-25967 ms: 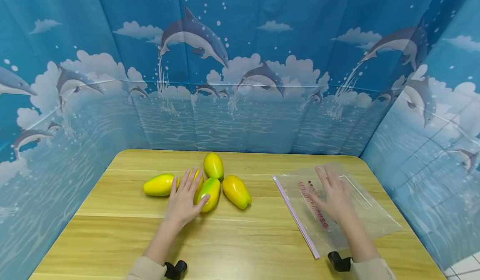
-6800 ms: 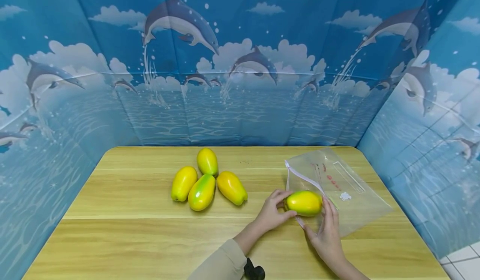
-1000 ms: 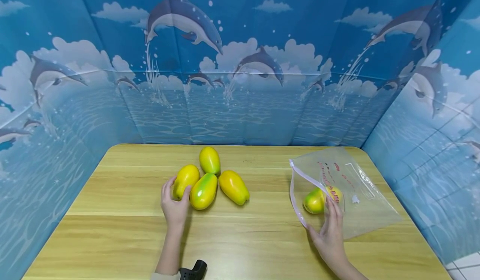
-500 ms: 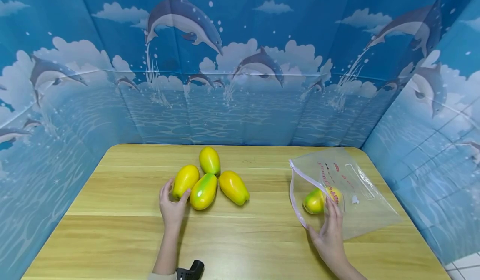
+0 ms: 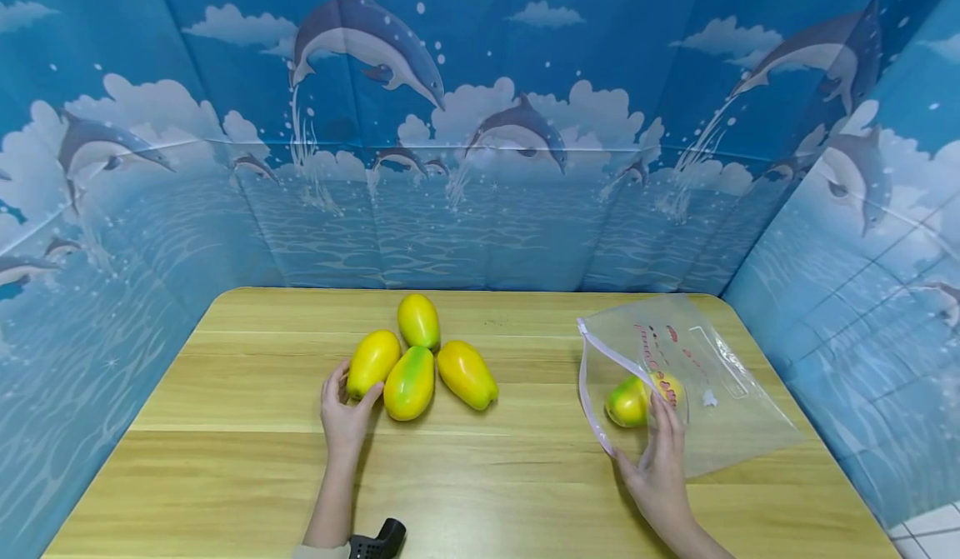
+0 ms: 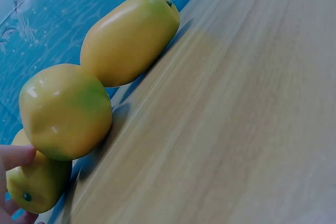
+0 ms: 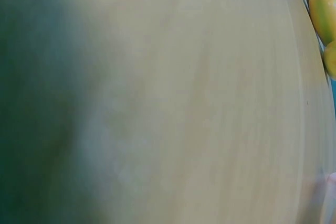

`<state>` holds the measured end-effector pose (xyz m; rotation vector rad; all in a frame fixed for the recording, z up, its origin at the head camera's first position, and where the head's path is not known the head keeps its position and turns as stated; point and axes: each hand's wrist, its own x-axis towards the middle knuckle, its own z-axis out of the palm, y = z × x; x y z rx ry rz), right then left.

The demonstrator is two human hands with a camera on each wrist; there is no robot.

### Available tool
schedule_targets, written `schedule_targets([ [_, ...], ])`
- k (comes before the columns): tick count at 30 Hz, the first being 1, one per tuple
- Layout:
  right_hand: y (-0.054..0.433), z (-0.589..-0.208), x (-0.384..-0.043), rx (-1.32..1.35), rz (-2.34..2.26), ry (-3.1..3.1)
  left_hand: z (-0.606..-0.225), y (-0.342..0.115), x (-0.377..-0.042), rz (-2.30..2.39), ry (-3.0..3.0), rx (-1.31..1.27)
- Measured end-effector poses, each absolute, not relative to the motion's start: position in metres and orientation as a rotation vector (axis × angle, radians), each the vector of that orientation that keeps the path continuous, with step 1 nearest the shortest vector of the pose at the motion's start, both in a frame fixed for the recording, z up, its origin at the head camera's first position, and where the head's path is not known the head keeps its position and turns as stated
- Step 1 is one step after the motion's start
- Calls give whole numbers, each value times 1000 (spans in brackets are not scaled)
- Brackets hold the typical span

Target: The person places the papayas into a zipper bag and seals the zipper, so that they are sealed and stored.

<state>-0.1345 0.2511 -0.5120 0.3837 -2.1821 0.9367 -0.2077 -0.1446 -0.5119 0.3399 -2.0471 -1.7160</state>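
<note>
On the left, my left hand [image 5: 347, 409] grips the near end of a yellow papaya [image 5: 373, 361], thumb on its right side and fingers on its left. Right beside it sits a papaya with a green streak [image 5: 409, 384]; another papaya [image 5: 418, 321] lies behind and one more papaya [image 5: 467, 374] to the right. My right hand [image 5: 660, 480] holds the mouth of a clear zip bag [image 5: 735, 438] by its lilac edge, thumb below and fingers on the upper sheet. Inside the bag's mouth lies a green-yellow papaya [image 5: 627, 402], partly seen through the plastic.
The wooden table [image 5: 480, 492] has a rounded far edge against a blue dolphin curtain [image 5: 480, 234], which also hangs along both sides. In the right wrist view a dark blurred shape fills the left part.
Earlier, a papaya went from both hands into the bag, and the left hand went back to the group. Within the last second, the green-streaked papaya has turned slightly; the right hand stays put.
</note>
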Motion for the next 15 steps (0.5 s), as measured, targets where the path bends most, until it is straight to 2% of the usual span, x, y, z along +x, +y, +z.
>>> schedule_targets([
  [15, 252, -512, -135, 375, 948, -2176, -515, -148, -212, -1851, -2002, 379],
])
